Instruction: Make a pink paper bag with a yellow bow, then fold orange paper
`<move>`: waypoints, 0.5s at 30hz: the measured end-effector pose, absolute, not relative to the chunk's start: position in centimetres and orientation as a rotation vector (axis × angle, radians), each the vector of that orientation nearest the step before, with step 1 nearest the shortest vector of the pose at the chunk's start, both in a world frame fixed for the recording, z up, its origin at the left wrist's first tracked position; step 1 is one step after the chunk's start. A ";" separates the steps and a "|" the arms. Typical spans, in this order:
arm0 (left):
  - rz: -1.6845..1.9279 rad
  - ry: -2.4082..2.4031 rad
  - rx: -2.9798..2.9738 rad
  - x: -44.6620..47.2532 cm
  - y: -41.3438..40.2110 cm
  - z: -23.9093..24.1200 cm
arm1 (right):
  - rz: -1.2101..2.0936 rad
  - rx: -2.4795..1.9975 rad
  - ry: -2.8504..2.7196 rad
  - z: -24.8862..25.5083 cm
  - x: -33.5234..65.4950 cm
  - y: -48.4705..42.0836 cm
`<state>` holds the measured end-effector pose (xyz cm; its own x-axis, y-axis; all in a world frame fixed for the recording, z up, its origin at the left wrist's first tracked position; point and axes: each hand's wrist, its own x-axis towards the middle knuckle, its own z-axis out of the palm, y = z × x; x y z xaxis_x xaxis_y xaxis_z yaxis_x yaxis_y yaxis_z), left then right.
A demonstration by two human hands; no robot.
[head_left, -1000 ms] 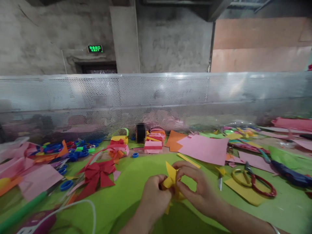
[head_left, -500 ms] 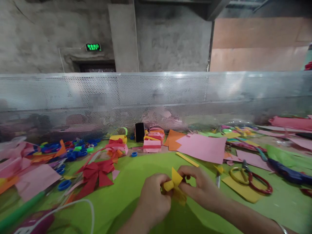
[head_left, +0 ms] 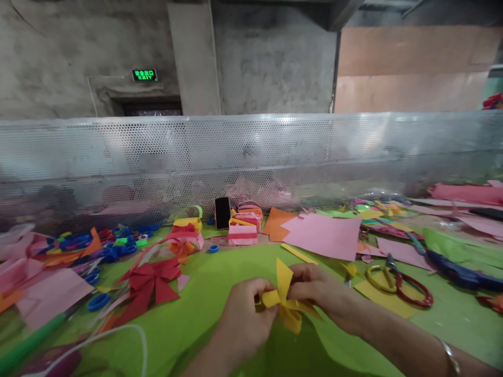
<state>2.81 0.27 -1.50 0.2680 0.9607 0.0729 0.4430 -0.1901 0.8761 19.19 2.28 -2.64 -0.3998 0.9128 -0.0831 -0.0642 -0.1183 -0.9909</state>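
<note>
A yellow paper bow (head_left: 290, 319) is held up between both hands over the green tabletop (head_left: 220, 267). My left hand (head_left: 247, 311) is closed, its thumb and fingers pinching the bow's left loop. My right hand (head_left: 320, 290) is closed too, pinching the bow's right side, and its fingertips are partly hidden behind the paper. One pointed yellow tail stands upright between the hands, while more folds hang below. A thin yellow paper strip (head_left: 298, 254) lies just beyond my right hand.
To the left lie a red paper bow (head_left: 153, 283), pink paper sheets (head_left: 55, 296) and blue rings (head_left: 98, 301). Small paper handbags (head_left: 242, 234) and a phone (head_left: 222, 213) stand before the perforated metal screen (head_left: 294, 157). Scissors (head_left: 412, 289) rest on yellow paper at right.
The bow's tails and folds show more spread out now, with a piece sticking out below my right hand. Both hands keep hold of it. The whole view has shifted slightly.
</note>
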 end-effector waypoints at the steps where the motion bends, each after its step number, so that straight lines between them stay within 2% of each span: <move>1: 0.870 1.256 1.718 2.8 0.3 -1.5 | 1.621 -0.992 -1.381 -2.6 19.2 2.3; 15: 0.878 1.168 1.509 2.9 0.9 -2.5 | 1.562 -1.169 -1.264 -3.4 18.6 2.4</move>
